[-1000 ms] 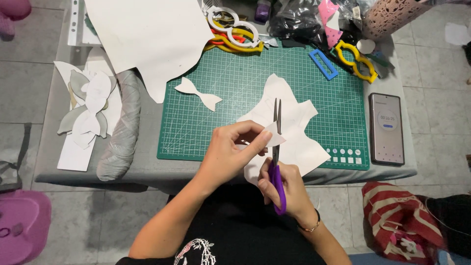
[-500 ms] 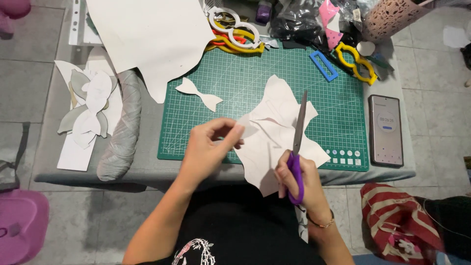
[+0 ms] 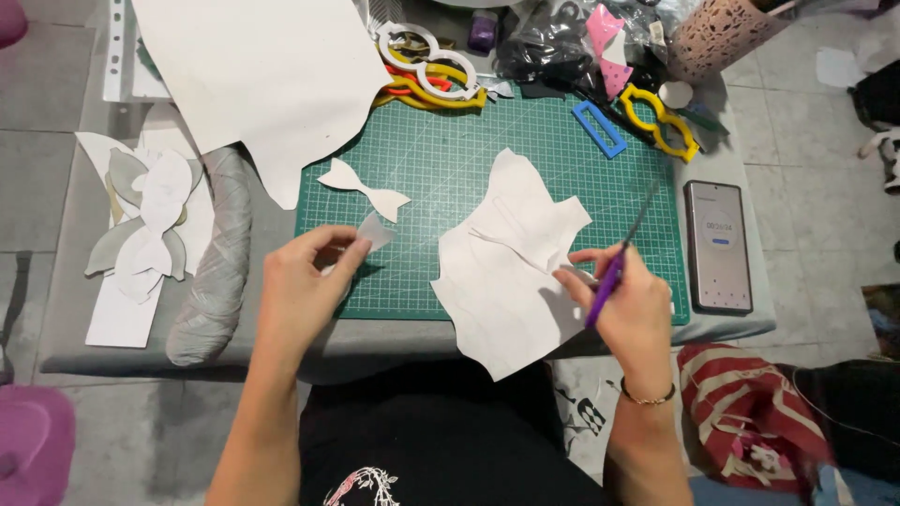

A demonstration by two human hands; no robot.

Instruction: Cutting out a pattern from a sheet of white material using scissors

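My left hand (image 3: 305,290) pinches a small white paper cut-out (image 3: 373,230) over the left part of the green cutting mat (image 3: 450,178). My right hand (image 3: 628,305) grips purple-handled scissors (image 3: 614,267), blades pointing up and away. That hand also rests on the edge of a large white paper sheet (image 3: 511,272) with cut contours, which lies on the mat and hangs over the table's front edge. A white bow-shaped cut-out (image 3: 361,186) lies on the mat above my left hand.
A phone (image 3: 717,245) lies right of the mat. A big white sheet (image 3: 253,75) covers the back left. Bow cut-outs (image 3: 141,225) and a grey roll (image 3: 217,272) sit at the left. Coloured glasses-shaped frames (image 3: 431,70), a blue rectangle (image 3: 598,128) and a perforated cup (image 3: 717,33) stand behind.
The hands have moved apart: my left hand went left with a small cut piece, my right hand went right with the scissors, and the large sheet now lies flat on the mat.
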